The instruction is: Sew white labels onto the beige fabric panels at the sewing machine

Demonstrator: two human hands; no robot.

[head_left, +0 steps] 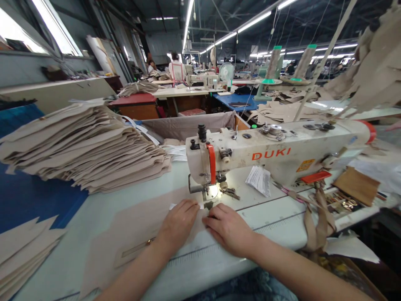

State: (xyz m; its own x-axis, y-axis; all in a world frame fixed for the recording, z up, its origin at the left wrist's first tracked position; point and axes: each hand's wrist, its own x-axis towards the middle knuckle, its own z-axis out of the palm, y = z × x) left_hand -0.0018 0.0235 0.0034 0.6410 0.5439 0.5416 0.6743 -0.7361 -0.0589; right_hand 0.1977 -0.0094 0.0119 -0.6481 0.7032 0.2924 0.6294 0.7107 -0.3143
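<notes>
A white sewing machine (pixel 282 156) marked DUKI stands on the pale table (pixel 266 213). A beige fabric piece (pixel 134 230) lies flat in front of its needle and presser foot (pixel 209 196). My left hand (pixel 179 221) rests on the fabric just left of the needle, fingers curled down and pinching a small white label. My right hand (pixel 228 228) presses on the fabric just right of the needle, fingers bent together near the left hand's fingertips.
A tall stack of beige cut pieces (pixel 84 146) fills the table's left. More cut pieces (pixel 21 251) lie at the near left. A paper tag bundle (pixel 259 179), a brown pouch (pixel 357 186) and beige straps (pixel 316 221) sit right of the machine. Other workstations stand behind.
</notes>
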